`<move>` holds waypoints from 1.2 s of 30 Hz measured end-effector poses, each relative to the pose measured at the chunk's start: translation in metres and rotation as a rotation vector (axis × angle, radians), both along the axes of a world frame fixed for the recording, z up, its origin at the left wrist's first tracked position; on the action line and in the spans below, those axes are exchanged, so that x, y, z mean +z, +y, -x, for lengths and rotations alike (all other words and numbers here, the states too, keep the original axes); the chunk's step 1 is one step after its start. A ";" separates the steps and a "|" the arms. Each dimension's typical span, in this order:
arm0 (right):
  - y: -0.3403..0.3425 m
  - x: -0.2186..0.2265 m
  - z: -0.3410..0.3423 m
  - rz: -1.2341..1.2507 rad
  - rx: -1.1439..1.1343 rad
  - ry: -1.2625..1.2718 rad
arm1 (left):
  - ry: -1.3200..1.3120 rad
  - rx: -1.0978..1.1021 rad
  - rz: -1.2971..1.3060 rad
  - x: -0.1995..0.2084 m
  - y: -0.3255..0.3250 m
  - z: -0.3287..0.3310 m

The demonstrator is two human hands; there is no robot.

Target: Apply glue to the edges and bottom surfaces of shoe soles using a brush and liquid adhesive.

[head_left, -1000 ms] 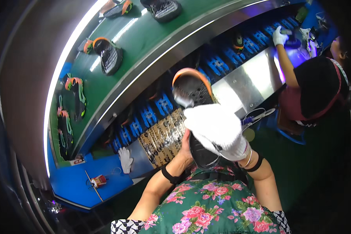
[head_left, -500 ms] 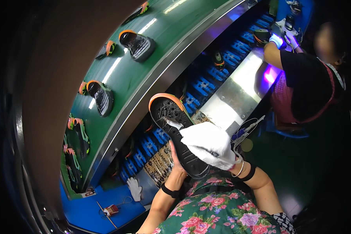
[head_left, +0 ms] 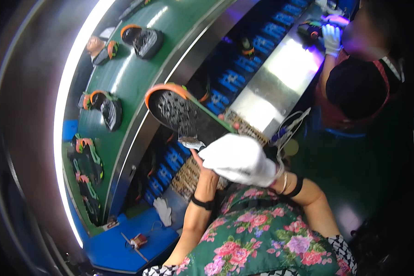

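Observation:
A black shoe sole (head_left: 172,108) with a perforated, shiny surface and an orange-and-green rim is held tilted in front of my body. My bare left hand (head_left: 205,169) grips it from beneath; fingertips show beyond its far edge. Over the sole's near part lies my right hand (head_left: 237,158) in a white glove, covering much of it. A small flat tool with a pale, shiny head (head_left: 191,142) sticks out from the glove beside the sole's left edge. The closed right fingers are mostly hidden by the glove and motion blur.
On the left, a green conveyor (head_left: 138,76) with a metal edge carries several orange-and-black shoe parts (head_left: 147,42). Blue fixtures (head_left: 237,78) line the strip beside a metal plate (head_left: 271,78). A white glove (head_left: 162,211) lies near the blue table (head_left: 110,250). A co-worker (head_left: 359,83) is at right.
The sole has moved left and up and turned, its orange end now pointing further left. My gloved right hand has shifted left, with the tool's head now by the sole's edge. The co-worker leans further forward.

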State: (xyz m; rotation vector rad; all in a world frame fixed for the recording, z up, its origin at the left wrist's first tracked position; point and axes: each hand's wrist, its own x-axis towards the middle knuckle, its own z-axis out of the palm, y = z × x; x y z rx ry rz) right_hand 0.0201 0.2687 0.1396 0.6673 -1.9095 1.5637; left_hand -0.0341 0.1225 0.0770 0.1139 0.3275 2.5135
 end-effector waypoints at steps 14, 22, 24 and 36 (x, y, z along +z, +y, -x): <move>0.009 0.000 -0.006 0.024 -0.039 -0.044 | -0.076 -0.021 -0.167 0.015 0.007 0.009; 0.012 -0.004 -0.005 0.089 0.083 -0.111 | 0.036 -0.062 -0.151 0.010 0.000 0.019; 0.015 -0.003 -0.004 -0.025 0.033 -0.030 | 0.064 -0.097 -0.177 0.008 -0.001 0.025; 0.015 -0.007 -0.019 -0.041 0.148 -0.081 | 0.088 -0.018 -0.172 0.000 -0.006 0.025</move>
